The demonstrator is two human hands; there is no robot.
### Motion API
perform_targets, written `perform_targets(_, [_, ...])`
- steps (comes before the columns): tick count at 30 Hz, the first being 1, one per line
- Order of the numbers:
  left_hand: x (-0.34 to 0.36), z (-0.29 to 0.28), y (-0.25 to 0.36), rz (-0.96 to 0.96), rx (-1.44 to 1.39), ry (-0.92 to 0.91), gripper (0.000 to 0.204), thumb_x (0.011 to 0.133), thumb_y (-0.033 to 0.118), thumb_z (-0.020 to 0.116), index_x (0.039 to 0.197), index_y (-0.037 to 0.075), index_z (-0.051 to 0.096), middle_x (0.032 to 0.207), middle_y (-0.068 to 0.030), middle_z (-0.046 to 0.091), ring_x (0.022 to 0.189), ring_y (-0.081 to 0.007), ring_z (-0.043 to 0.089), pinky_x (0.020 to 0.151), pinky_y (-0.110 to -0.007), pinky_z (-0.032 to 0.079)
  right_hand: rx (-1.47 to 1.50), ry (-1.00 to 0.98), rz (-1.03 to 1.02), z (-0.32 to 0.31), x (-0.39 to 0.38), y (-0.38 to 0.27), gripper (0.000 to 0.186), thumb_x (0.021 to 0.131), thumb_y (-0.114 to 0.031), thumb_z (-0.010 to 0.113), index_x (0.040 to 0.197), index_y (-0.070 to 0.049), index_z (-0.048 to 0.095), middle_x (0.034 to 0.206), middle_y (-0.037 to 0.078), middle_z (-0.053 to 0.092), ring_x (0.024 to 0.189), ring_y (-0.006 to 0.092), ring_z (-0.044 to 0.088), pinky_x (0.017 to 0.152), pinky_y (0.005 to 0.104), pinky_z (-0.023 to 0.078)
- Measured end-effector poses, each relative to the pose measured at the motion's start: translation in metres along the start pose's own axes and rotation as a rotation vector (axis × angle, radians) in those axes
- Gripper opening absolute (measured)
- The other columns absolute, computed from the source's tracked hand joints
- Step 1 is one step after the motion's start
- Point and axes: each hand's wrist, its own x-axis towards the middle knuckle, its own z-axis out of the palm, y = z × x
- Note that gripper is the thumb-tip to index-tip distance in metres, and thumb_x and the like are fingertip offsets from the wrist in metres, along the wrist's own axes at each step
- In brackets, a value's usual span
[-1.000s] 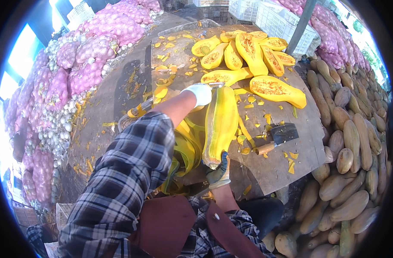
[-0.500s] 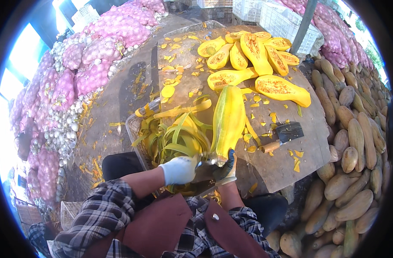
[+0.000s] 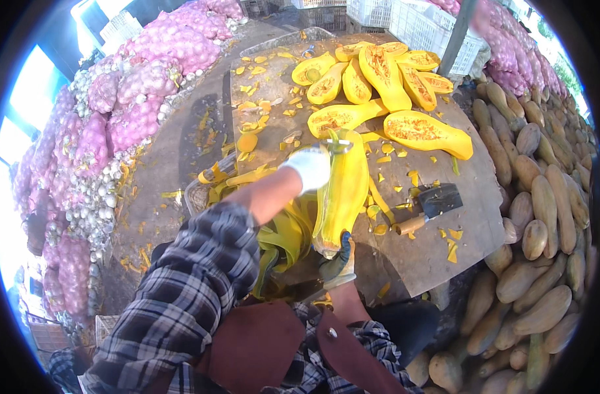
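A long squash [image 3: 347,190], mostly peeled to yellow, lies lengthwise before me with its far end over the board. My left hand [image 3: 310,169], in a white glove, is closed round a peeler whose metal head [image 3: 339,146] rests across the far end of the squash. A strip of greenish peel shows at the blade. The peeler's handle is hidden in the glove. My right hand [image 3: 340,264], in a glove with a dark palm, grips the near end of the squash. Under my left forearm, long peel strips [image 3: 280,240] lie in a crate, partly hidden.
A wooden board [image 3: 444,243] bears halved squashes [image 3: 385,75], a cleaver [image 3: 438,202] with a wooden handle, and orange scraps. Unpeeled squashes [image 3: 543,308] are heaped at right. Pink net sacks [image 3: 149,85] of onion-like bulbs lie at left. White crates [image 3: 418,26] stand behind.
My left hand with the peeler has moved away from me, from the near end of the squash to its far end. My right hand still grips the near end.
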Motion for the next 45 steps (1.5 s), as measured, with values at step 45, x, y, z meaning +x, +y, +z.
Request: perform_targets(45, [-0.015, -0.036, 0.014, -0.046, 0.053, 0.095, 0.037, 0.092, 0.009, 0.049, 0.116, -0.016, 0.061, 0.094, -0.0295, 0.071, 0.087, -0.0416, 0.072, 0.075, -0.048, 0.057, 0.005, 0.080, -0.105, 0.011, 0.001, 0.012, 0.037, 0.095, -0.015, 0.070, 0.128, -0.001, 0.063, 0.114, 0.007, 0.070, 0.097, 0.0199, 0.069, 0.085, 0.0322, 0.056])
